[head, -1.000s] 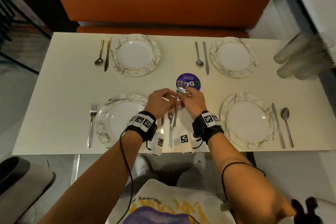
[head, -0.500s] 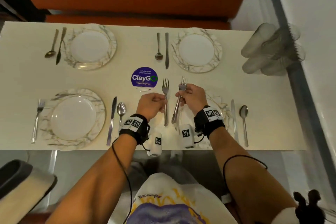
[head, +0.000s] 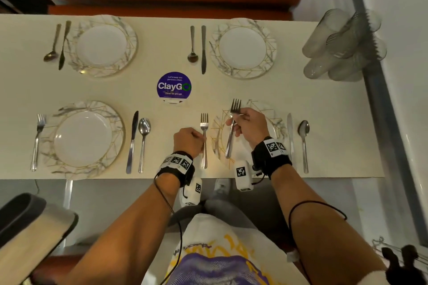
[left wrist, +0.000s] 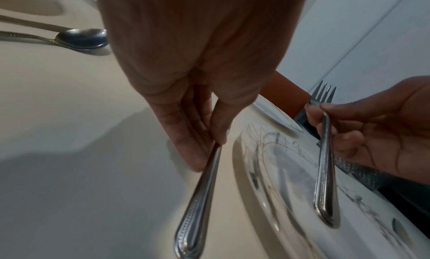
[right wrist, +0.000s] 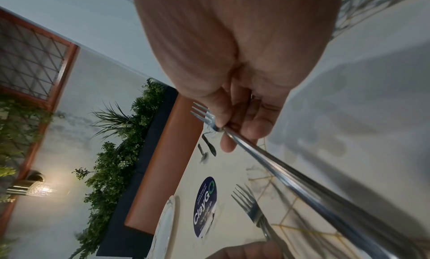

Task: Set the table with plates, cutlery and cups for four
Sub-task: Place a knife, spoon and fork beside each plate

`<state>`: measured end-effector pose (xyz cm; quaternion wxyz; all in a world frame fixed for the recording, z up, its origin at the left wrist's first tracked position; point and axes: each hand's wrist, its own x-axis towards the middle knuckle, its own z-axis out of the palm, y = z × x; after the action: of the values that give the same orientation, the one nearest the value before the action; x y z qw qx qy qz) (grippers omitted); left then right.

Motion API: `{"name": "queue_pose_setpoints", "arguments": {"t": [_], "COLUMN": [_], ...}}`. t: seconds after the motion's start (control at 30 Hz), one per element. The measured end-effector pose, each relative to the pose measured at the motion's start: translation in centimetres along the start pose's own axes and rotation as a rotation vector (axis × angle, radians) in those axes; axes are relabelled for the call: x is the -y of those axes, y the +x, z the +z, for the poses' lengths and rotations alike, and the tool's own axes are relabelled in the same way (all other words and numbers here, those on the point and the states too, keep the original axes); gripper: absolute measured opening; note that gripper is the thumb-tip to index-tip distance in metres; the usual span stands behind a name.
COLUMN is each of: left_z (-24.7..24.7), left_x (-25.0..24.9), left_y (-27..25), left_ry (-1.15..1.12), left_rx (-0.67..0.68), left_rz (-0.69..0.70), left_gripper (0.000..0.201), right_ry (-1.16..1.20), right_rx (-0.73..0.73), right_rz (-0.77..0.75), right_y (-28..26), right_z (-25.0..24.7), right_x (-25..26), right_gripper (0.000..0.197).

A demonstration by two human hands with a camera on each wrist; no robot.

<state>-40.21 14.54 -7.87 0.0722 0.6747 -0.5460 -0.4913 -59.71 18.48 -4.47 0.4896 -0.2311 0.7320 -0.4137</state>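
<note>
From the head camera, the left hand pinches the handle of a silver metal fork, now lowered to the cream table just left of the white gold-veined plate at lower centre; half a second ago it was still raised. The right hand grips a second silver fork above that plate.

In the left wrist view, thumb and fingers clamp the fork handle.

In the right wrist view, fingers curl round the second fork's neck.
</note>
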Motion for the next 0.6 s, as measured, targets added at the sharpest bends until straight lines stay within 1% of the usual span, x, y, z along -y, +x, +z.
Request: {"name": "queue_pose_setpoints", "arguments": {"t": [0.07,0.17,0.37,0.47,0.53,0.6], "left_z": [0.0,-0.2,-0.1,-0.1,-0.3,-0.7], "left_x": [0.2,0.2,0.4,0.6,0.7,0.1], "left_y": [0.0,-0.1,-0.1,-0.4,-0.6,-1.0], "left_ry": [0.008,0.012,0.031,0.031,0.059,0.045], "left_rx": [0.007,0.019,0.015,0.031,0.006,-0.076], "left_rz": [0.007,0.018,0.046,0.038,0.054,0.130], "left_gripper": [0.020,0.014,0.019,0.015,0.012,0.014], "right_ry": [-0.004,0.007,-0.028,-0.033,-0.033,-0.032], "right_rx": [-0.002,-0.005,-0.012,-0.013,-0.013,-0.030], "right_rz": [-0.001,0.000,-0.017,-0.015,-0.017,-0.019], "right_y": [-0.3,-0.7,-1.0,-1.1,-1.3,-1.3], "right_z": [0.2,0.5,0.6,0.6,0.8,1.1], "right_x": [-0.2,-0.2,-0.1,0.1,0.4,0.8], "right_gripper": [0.012,0.012,0.011,0.012,0.012,0.016]}}
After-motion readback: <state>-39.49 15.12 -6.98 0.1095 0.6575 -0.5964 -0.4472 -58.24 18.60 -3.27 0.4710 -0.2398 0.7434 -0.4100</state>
